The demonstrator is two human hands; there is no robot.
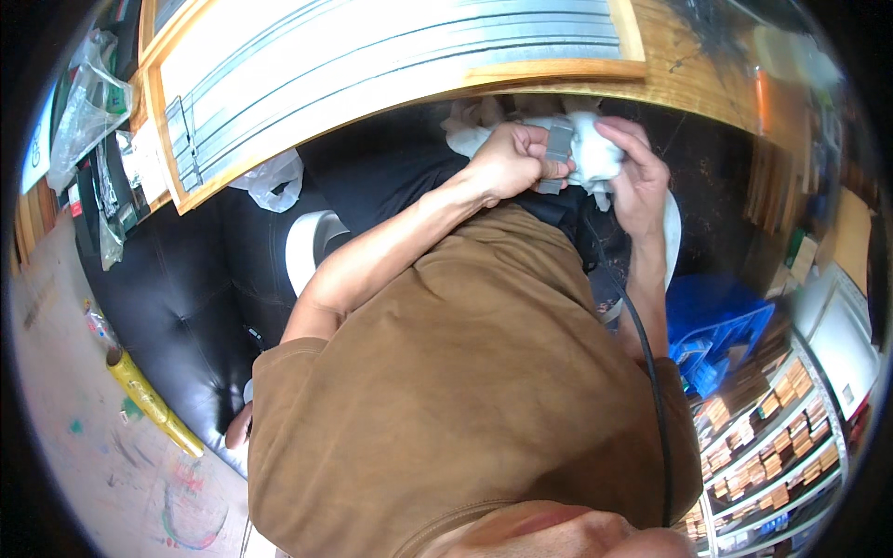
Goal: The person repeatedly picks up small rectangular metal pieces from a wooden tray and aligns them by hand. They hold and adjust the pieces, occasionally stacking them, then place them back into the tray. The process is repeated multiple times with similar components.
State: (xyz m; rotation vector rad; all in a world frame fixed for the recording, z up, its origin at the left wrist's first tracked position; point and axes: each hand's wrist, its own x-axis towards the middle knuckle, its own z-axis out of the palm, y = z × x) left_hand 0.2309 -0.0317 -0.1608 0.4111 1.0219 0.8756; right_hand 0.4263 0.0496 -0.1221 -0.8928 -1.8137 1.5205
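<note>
Above my lap, just under the table's near edge, my left hand [514,166] pinches a flat grey rectangular piece [559,141] between thumb and fingers; its exact kind is unclear. Right beside it, a bunched white cloth [593,153] touches or nearly touches the grey piece. My right hand [640,175] curls its fingers around the cloth's right side. More pale material spreads behind my hands, partly hidden by them. A black cable [642,325] runs down along the front of my brown shirt.
A wooden table [684,56] with a wood-framed glass top lies ahead. To the left are a black padded seat [186,298], a white plastic bag [274,179] and a yellow roll [153,400]. Blue crates [712,321] and a rack of wooden pieces [777,456] stand to the right.
</note>
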